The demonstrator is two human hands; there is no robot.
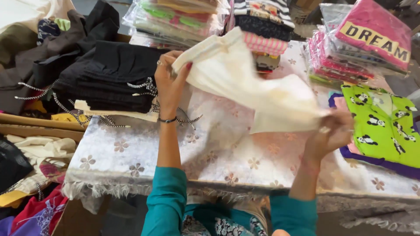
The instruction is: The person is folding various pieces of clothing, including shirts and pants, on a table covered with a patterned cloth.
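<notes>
Overhead, a table [131, 153] draped in a pale cloth with a flower pattern and a frayed edge fills the view, with heaps of clothes on every side. Both hands hold a cream garment [245, 83] up over it: the left hand [169, 81] pinches its upper edge, the right hand [332, 131], blurred, grips its lower corner. Clear-wrapped folded packs [175, 19] stack at the back; a pink pack with a yellow label strip [376, 32] sits far right, above a green panda-print piece [385, 122]. Black folded clothes [113, 78] lie left.
</notes>
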